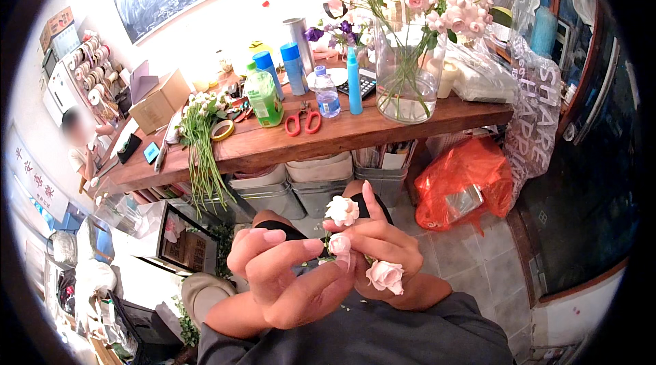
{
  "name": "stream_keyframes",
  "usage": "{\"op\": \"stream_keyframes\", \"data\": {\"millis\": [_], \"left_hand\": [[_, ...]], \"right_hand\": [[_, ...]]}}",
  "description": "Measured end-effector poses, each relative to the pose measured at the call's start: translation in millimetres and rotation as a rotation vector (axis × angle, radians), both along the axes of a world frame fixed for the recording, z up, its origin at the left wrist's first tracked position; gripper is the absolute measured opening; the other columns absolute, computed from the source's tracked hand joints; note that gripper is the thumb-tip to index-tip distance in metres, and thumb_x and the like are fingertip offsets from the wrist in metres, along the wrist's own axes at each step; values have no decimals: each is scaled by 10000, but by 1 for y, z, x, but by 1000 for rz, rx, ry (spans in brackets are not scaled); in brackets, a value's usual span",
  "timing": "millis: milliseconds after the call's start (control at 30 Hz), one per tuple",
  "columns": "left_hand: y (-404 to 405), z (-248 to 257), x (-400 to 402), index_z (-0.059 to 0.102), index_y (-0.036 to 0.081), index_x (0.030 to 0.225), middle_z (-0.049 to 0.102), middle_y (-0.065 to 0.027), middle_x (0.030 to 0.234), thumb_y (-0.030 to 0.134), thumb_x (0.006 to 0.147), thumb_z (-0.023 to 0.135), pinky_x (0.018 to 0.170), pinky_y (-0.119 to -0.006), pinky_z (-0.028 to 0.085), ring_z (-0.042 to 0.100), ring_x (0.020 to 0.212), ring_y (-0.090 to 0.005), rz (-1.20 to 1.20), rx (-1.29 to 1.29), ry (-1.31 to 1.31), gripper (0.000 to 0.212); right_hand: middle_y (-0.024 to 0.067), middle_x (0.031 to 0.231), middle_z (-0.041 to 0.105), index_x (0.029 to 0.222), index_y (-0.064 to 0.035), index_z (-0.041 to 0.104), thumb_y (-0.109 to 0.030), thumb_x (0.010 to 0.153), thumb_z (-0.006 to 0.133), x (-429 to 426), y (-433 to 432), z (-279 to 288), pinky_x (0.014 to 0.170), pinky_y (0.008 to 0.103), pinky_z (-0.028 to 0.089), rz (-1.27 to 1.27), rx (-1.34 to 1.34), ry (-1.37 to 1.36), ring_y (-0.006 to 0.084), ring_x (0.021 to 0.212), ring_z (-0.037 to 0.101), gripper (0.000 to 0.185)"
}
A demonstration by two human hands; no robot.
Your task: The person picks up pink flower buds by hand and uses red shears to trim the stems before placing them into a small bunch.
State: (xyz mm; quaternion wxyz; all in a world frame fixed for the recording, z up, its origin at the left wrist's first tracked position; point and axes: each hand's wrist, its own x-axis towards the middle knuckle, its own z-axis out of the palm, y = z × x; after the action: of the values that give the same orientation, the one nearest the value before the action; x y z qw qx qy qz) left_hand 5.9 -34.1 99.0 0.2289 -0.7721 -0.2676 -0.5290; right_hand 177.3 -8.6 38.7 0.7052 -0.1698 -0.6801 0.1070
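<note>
Above my lap, a spray of pale pink roses is between my hands. My right hand (387, 244) holds it, index finger raised, with stems mostly hidden by the fingers. One upper bloom (342, 211) stands over the fingers, and a lower bloom (385, 277) hangs by my right palm. My left hand (287, 275) has its thumb and index finger at the middle rose (339, 245), seemingly pinching its outer petals. Several tiny petal bits lie on my dark shirt (359, 334).
Before me stands a wooden table (318, 137) bearing red-handled shears (303, 120), a glass vase of roses (407, 83), a bundle of green-stemmed flowers (202, 150), tape (222, 130) and several bottles. Metal bins (320, 188) and a red plastic bag (464, 185) are below. A person (82, 145) sits far left.
</note>
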Motion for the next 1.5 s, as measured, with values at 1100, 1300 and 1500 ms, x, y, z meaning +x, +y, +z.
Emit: {"op": "stream_keyframes", "data": {"millis": [1100,1300,1500], "left_hand": [[-4,10,-29,762,215,913,567,-37,1124,372,666,909,900,-379,397,438,1060,-285,-229,-213,-75,328],[-1,19,-26,778,194,985,527,-83,1136,386,599,939,953,-438,364,437,1107,-310,-190,-273,57,460],[-3,15,-19,819,227,942,552,-44,1127,352,566,941,956,-444,369,447,1102,-309,-185,-226,24,415]], "right_hand": [[132,1017,774,1102,26,751,-103,907,778,1,2,4,1278,645,184,232,46,-46,353,1050,774,235],[157,987,781,1070,45,748,-123,983,733,-4,2,-1,1251,679,218,340,-9,47,339,994,787,189],[192,1035,772,1061,43,749,-105,987,717,-2,3,2,1254,700,170,515,-16,112,337,1001,778,169]]}}
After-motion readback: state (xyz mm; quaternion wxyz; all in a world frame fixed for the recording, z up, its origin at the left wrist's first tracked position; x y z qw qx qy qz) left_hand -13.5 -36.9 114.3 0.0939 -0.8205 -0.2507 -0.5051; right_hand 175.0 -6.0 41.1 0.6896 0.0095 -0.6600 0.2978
